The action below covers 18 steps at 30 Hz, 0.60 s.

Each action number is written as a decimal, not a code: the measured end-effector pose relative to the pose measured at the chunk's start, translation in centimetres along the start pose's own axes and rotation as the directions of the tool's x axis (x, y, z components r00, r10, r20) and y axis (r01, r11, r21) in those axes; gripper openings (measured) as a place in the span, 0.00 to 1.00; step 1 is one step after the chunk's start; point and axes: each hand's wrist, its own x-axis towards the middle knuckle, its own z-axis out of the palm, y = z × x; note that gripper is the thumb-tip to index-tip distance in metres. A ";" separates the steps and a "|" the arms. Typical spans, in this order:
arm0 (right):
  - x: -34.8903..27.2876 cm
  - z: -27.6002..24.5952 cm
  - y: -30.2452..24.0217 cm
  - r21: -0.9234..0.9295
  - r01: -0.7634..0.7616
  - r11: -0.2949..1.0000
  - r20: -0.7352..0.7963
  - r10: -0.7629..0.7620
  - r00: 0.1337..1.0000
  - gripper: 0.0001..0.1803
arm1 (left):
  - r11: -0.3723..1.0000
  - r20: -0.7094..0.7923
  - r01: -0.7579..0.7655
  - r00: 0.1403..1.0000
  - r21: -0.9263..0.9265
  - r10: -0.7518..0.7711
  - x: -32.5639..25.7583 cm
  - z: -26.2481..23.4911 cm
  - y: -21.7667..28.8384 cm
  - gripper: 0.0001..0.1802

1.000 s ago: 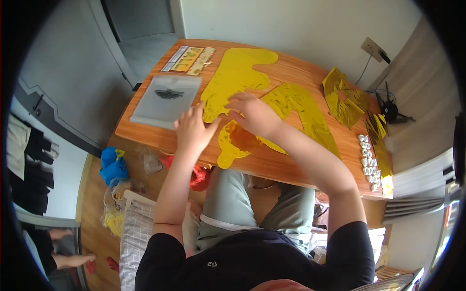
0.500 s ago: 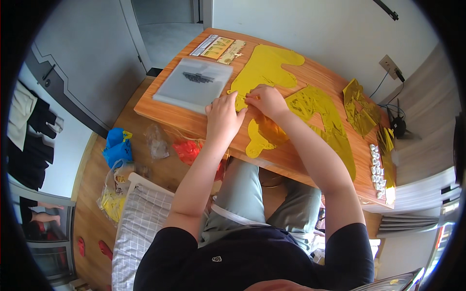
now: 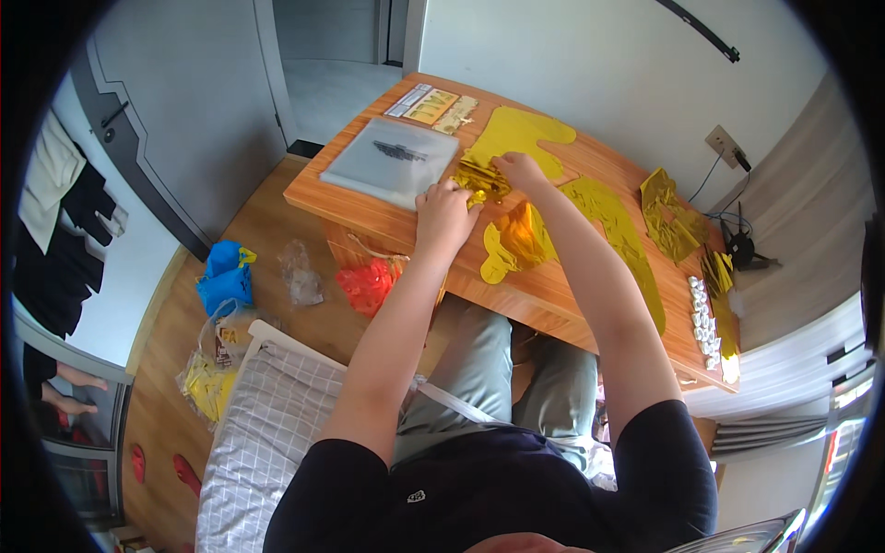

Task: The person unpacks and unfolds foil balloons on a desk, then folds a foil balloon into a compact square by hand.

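Gold foil, flat and without air, lies across the wooden table (image 3: 364,205) in several pieces. Nearest the middle is a foil balloon (image 3: 518,129) whose near end is bunched into shiny creases. The fingers of my left hand (image 3: 447,221) are curled onto the near edge of those creases. My right hand (image 3: 519,170) pinches the same crumpled part from the right. Below my right wrist lies an orange-gold foil piece (image 3: 522,236) with a rounded end. A long foil shape (image 3: 613,230) stretches away to the right, partly behind my right forearm.
A clear plastic sleeve (image 3: 355,166) and printed cards (image 3: 431,109) lie at the table's left. More crumpled foil (image 3: 670,217) and a row of small white pieces (image 3: 702,323) are at the right. Red (image 3: 367,284) and blue bags (image 3: 224,276) sit below, by a chair (image 3: 277,396).
The balloon's near end, flatter before, is now bunched up between my hands. My right hand has moved a little away from my left. The whole view has shifted slightly.
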 end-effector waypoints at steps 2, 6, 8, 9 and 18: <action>2.0 -0.4 1.9 0.047 -0.056 0.997 -0.029 0.058 0.998 0.28 | 1.000 -0.005 -0.013 1.000 -0.011 0.013 0.3 0.7 0.6 0.16; 3.1 -1.0 1.6 0.257 -0.157 0.954 -0.119 0.192 0.974 0.44 | 1.000 0.017 -0.010 1.000 -0.020 0.011 0.5 0.6 0.7 0.16; 2.5 0.0 -0.8 0.345 -0.194 0.918 -0.109 0.244 0.964 0.48 | 1.000 0.029 0.015 0.999 -0.016 -0.014 0.1 0.1 -0.3 0.16; 1.8 0.7 -2.5 0.425 -0.232 0.875 -0.088 0.295 0.951 0.51 | 0.999 0.055 0.054 0.997 0.003 -0.054 -0.3 -0.5 -1.1 0.15; 2.5 -1.7 1.5 0.363 0.049 0.931 0.112 -0.095 0.989 0.24 | 0.999 0.031 0.029 0.999 -0.021 -0.029 0.1 0.5 -0.6 0.23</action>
